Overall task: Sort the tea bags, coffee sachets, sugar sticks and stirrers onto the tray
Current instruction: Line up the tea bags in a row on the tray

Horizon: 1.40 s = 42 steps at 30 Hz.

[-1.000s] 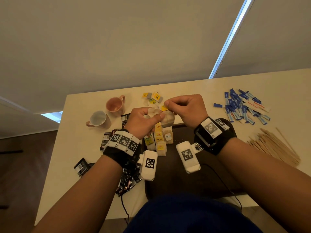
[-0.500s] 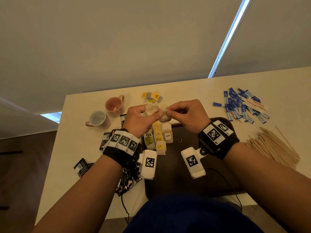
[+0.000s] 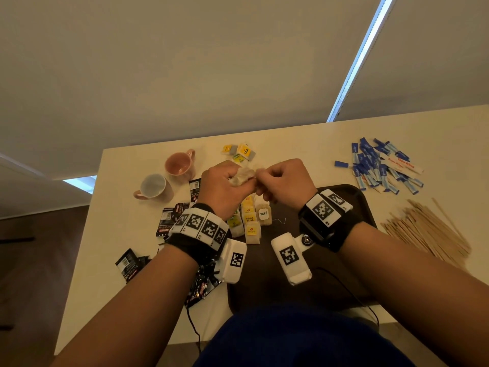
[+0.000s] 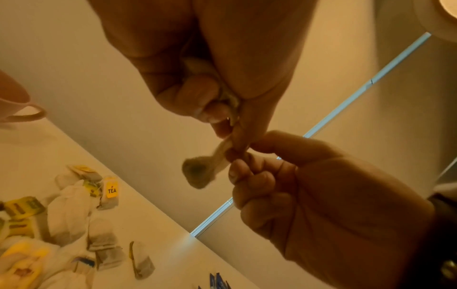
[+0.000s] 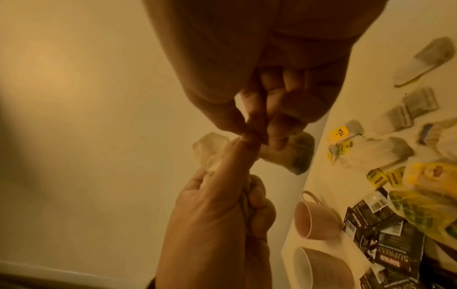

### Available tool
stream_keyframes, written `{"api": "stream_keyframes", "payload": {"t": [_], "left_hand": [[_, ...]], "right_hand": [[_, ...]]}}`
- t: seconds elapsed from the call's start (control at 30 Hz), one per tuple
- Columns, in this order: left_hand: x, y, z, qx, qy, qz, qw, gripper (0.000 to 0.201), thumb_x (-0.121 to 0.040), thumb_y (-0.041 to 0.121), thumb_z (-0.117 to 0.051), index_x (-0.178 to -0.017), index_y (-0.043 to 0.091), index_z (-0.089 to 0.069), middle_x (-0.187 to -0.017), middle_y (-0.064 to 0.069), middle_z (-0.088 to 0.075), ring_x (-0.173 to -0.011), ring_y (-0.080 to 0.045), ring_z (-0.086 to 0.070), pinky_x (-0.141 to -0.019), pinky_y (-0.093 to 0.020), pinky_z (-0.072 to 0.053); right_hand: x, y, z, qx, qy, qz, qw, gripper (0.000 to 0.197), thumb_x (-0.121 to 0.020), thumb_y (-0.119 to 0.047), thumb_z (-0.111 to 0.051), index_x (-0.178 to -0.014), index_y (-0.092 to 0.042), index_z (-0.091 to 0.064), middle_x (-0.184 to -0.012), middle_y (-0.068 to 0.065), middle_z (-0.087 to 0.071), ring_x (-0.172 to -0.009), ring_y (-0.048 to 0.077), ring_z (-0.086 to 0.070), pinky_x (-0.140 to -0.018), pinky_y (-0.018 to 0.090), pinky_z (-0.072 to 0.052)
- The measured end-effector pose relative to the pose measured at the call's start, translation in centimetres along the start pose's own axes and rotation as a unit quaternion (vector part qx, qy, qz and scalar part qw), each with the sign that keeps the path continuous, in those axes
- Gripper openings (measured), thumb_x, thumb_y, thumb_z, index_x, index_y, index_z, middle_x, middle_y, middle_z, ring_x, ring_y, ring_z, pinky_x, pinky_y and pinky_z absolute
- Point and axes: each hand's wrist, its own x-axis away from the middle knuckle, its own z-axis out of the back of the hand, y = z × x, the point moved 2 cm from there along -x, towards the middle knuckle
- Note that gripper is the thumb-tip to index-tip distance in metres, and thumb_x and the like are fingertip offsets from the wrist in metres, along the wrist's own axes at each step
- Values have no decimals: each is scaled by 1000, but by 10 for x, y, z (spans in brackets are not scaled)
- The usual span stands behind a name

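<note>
Both hands meet above the far edge of the dark tray (image 3: pixel 354 197). My left hand (image 3: pixel 227 186) grips a crumpled pale tea bag (image 3: pixel 242 176) in its curled fingers (image 4: pixel 215 111). My right hand (image 3: pixel 280 178) pinches a second tea bag (image 5: pixel 294 154), which hangs below the fingertips (image 5: pixel 257 127) with its dark filling (image 4: pixel 200 172) showing. A short row of tea bags (image 3: pixel 250 221) lies on the tray's left part. More tea bags (image 3: pixel 240 151) lie on the table beyond. Black coffee sachets (image 3: pixel 169 218) are left of the tray, blue sugar sticks (image 3: pixel 381 168) and wooden stirrers (image 3: pixel 428 229) to its right.
A pink cup (image 3: pixel 180 164) and a white cup (image 3: pixel 153 186) stand at the table's far left. More sachets (image 3: pixel 127 263) lie near the left front edge. A thin cable (image 3: pixel 344 287) runs over the tray. The table's far edge runs just behind the loose tea bags.
Both hands have drawn closer together and shifted a little farther from me. The bag between them is more bunched, and the yellow tag seen earlier is now hidden.
</note>
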Motion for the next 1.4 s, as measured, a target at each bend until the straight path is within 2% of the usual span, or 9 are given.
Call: {"api": "stream_keyframes", "payload": {"t": [0.17, 0.3, 0.4, 0.5, 0.7, 0.93, 1.1, 1.23, 1.4], "left_hand": [[0, -5, 9, -13, -62, 25, 998, 14, -81, 23, -81, -94, 19, -78, -94, 4, -73, -92, -10, -68, -87, -41, -54], [-3, -10, 8, -49, -183, 34, 981, 35, -76, 30, -84, -109, 27, -74, -111, 9, -72, -111, -6, -63, -102, -38, -49], [0, -11, 2, -82, -252, 58, 962, 37, -74, 29, -87, -108, 27, -74, -107, 7, -73, -104, -7, -65, -97, -36, -51], [3, -16, -1, -78, -266, 74, 958, 18, -73, 26, -87, -83, 32, -74, -85, 5, -73, -83, -10, -66, -79, -38, -54], [2, -20, 4, -55, -175, 95, 978, 18, -75, 26, -85, -90, 20, -78, -87, 5, -75, -89, -14, -70, -84, -41, -56], [3, -26, 4, 8, -124, 122, 985, 19, -75, 25, -85, -91, 18, -77, -86, 1, -76, -82, -15, -71, -73, -34, -58], [7, -37, 4, 35, -58, 168, 983, 14, -78, 17, -84, -86, 21, -73, -73, 9, -69, -55, 7, -57, -53, -12, -43], [12, -42, 5, 40, -50, 178, 982, 12, -79, 18, -82, -88, 15, -75, -72, 10, -69, -55, 8, -57, -53, -10, -42], [19, -49, 3, 71, -36, 207, 975, 14, -82, 16, -80, -94, 11, -74, -71, 6, -68, -47, 7, -54, -48, -10, -40]], "right_hand": [[-4, 12, 4, 162, -73, 67, 982, 27, -92, -19, -59, -71, -9, -73, -60, -6, -67, -48, 4, -60, -55, 22, -52], [1, 18, 2, 276, -206, 108, 933, 26, -97, -25, -58, -80, -11, -73, -64, -8, -64, -51, 0, -54, -57, 12, -40], [5, 15, 0, 327, -242, 148, 901, 24, -96, -28, -60, -89, -11, -75, -70, -3, -67, -51, -3, -47, -58, 9, -35], [5, 16, 0, 346, -245, 163, 891, 24, -95, -30, -60, -93, -11, -75, -69, -4, -66, -51, -3, -46, -57, 12, -35], [4, 25, 1, 227, -168, 156, 946, 26, -88, -38, -67, -89, -14, -74, -75, -1, -69, -67, 11, -61, -61, 23, -46], [-1, 39, -1, 67, -102, 94, 988, 6, -83, -15, -73, -88, -12, -76, -77, 0, -73, -69, 8, -68, -68, 23, -56], [-14, 72, -10, 138, -138, 20, 981, 6, -86, -19, -73, -90, -14, -74, -76, 1, -73, -66, 10, -68, -66, 28, -59], [-11, 102, -35, 163, -231, -74, 956, 9, -89, -18, -69, -94, -10, -71, -80, 6, -74, -72, 19, -72, -67, 26, -60], [-6, 139, -63, 178, -280, -158, 930, 14, -90, -14, -68, -102, -7, -70, -87, 8, -73, -71, 15, -71, -65, 23, -59]]}}
